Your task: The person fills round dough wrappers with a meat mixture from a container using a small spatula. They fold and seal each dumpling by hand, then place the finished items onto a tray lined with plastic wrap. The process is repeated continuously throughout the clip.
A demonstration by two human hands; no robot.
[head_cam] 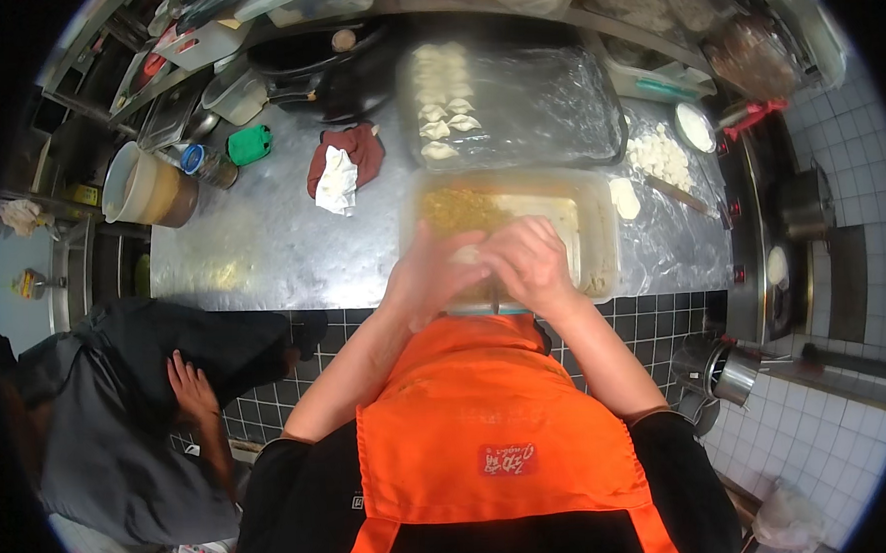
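Both hands are over a plastic container point(598, 231) in front of me. A yellowish minced filling point(462, 209) fills its far left part. My left hand point(431, 273) is blurred, with its fingers stretched to the right. A small pale piece of dough point(466, 254) rests in it, partly hidden by the fingers. My right hand point(532, 260) is close beside it with bent fingers, its thumb side near the dough. Whether it grips anything is hidden. Past the container, a plastic-covered tray point(547, 106) bears rows of folded dumplings point(435, 130) on its left side.
On the right are a flattened dough wrapper point(624, 198), small dough pieces point(658, 156), a long-bladed tool point(681, 195) and a bowl of white powder point(695, 126). A cloth point(347, 161), a jar point(210, 167) and a tub point(145, 187) stand left. Another person point(134, 413) is close on my left.
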